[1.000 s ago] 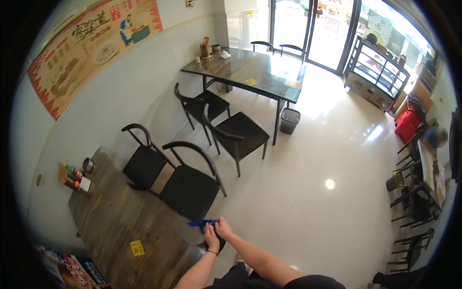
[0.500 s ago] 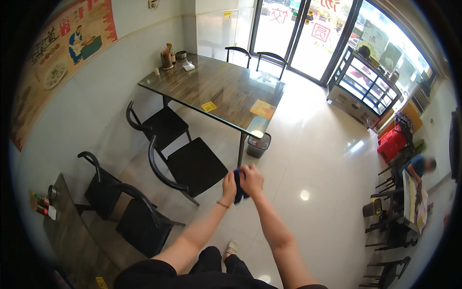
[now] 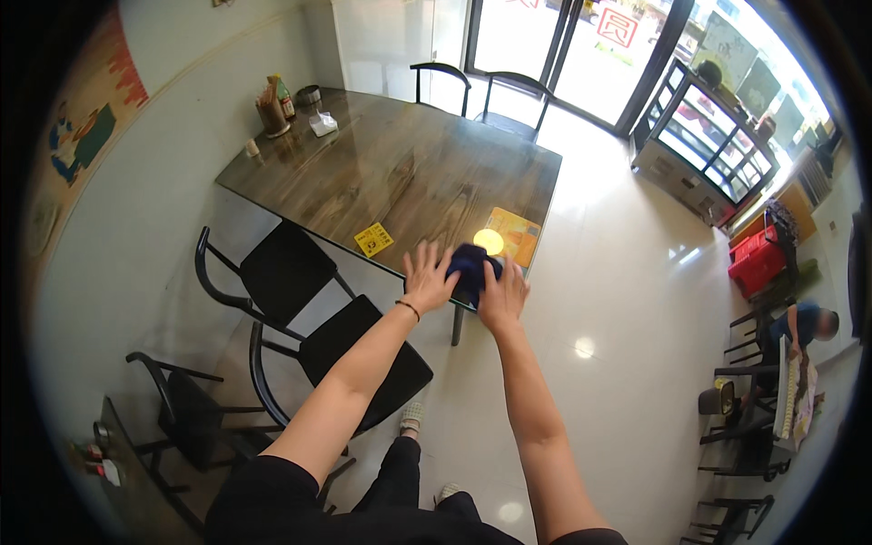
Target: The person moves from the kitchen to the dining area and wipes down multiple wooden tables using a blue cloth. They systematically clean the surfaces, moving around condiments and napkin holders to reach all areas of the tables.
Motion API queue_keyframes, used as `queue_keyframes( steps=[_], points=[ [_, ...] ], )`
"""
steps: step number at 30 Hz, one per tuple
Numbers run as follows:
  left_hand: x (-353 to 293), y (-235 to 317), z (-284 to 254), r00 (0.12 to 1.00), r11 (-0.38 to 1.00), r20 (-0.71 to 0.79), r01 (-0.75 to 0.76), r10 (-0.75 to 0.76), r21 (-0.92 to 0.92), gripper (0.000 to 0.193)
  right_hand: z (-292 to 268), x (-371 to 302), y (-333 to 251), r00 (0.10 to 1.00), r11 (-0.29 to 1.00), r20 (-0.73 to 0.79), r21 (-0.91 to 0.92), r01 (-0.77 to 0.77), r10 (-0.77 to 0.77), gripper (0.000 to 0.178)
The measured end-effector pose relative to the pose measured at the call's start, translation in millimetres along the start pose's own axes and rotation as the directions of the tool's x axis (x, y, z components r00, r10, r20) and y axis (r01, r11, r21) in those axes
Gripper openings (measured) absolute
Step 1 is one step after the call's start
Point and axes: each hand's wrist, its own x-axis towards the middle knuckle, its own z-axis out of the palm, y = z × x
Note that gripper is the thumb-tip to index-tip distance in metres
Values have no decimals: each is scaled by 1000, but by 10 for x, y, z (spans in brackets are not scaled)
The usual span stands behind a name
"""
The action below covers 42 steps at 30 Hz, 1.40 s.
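A bunched dark blue cloth hangs between my hands over the near right corner of the glass-topped table. My left hand has its fingers fanned out, with the thumb and forefinger at the cloth's left edge. From the other side, my right hand grips the cloth between thumb and fingers. Left of my hands a yellow card lies on the tabletop. Beyond the cloth is an orange sheet near the table's right edge. Whether the cloth touches the glass I cannot tell.
Black chairs stand along the table's near side. A chopstick holder, a bottle and a white tissue pack are at its far left. A glass display case stands by the doors; a person works far right.
My hands have moved forward and slightly right, from in front of the table to over its corner. They have spread apart, and more of the cloth shows. I am closer to the table.
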Motion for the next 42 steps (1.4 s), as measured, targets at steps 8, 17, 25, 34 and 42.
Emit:
queue_keyframes(
  steps=[8,17,25,34,42],
  points=[
    [118,-264,886,928,914,130,-306,348,-265,46,1149,-177,176,986,948,147,297,-118,76,28],
    [844,-1613,767,976,977,87,-206,201,48,53,1976,709,-553,946,985,298,151,88,-130,56],
    [738,-1894,158,936,925,-81,-350,342,-150,34,1868,1004,-931,1000,741,4,672,-2,0,5],
    [583,-1575,490,941,806,135,-185,311,-562,33,1374,953,-613,898,849,335,523,75,-286,12],
    [797,-1727,823,965,963,41,-254,258,-91,49,1851,1037,-844,962,929,271,365,-66,-39,26]
  ],
)
